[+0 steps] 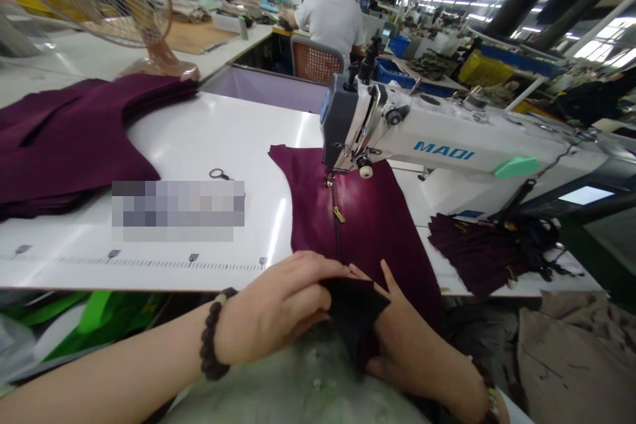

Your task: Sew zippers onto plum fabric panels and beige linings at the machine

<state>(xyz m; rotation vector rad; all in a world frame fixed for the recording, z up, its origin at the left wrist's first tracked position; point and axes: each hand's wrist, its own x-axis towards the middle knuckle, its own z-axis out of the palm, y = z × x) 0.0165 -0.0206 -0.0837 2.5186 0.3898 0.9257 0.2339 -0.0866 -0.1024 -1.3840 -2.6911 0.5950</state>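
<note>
A dark purple fabric panel (377, 212) lies on the white sewing table under the presser foot (330, 179) of a sewing machine (447, 139). A zipper with a gold pull (338, 214) runs down the panel from the foot toward me. At the near edge, my left hand (283, 301) pinches the folded end of the panel, where its black underside shows. My right hand (412, 344) grips the same turned-up end from the right, thumb below and fingers partly hidden by the cloth.
Stacked purple panels (89, 126) lie at the left, near a fan (149, 33). Dark zippers (477, 252) are heaped right of the machine. A black ring (216, 173) lies on the table (223, 126). Ahead, a person in white (330, 20) sits on a chair (318, 59).
</note>
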